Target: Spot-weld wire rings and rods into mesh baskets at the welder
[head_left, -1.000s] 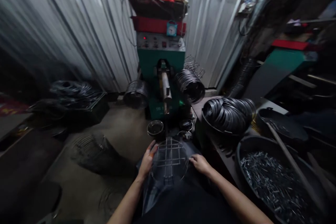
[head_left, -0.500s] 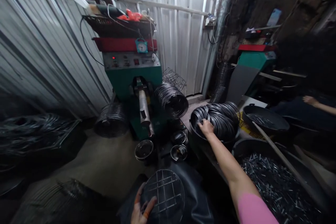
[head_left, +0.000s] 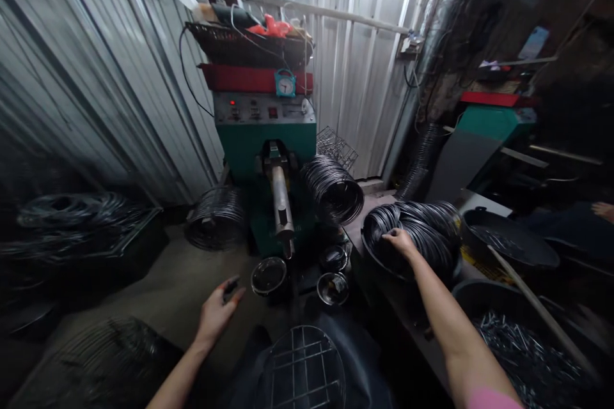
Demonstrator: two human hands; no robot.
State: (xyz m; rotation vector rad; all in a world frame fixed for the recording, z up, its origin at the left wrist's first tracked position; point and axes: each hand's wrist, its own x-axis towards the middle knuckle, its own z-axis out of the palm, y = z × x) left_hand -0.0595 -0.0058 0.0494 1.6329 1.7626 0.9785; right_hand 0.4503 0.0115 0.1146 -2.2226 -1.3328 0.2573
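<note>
My right hand [head_left: 401, 244] reaches into a dark basin [head_left: 370, 254] of stacked metal wire rings [head_left: 425, 230]. Its fingers are pinched at the edge of the smaller stack, on a wire ring; the exact grip is hard to make out. My left hand [head_left: 220, 310], with dark wrapping on its fingertips, hangs in the air at lower left, thumb and fingers apart and nothing in it. Below, a round wire grid [head_left: 307, 367] with crossed bars lies on the dark apron [head_left: 357, 358] over my lap, touched by neither hand.
Ahead stands a green machine [head_left: 240, 147] with a protruding metal arm [head_left: 281, 198]. Wire-ring coils [head_left: 336, 192] hang beside it. Small round pans [head_left: 268, 276] sit below. At right are a tub of short metal rods [head_left: 527, 351], a wooden stick [head_left: 537, 303] and another person's hand [head_left: 603, 211].
My left hand has let go of the wire grid and moved up and left. My right hand stays at the rings. The view has turned slightly left.
</note>
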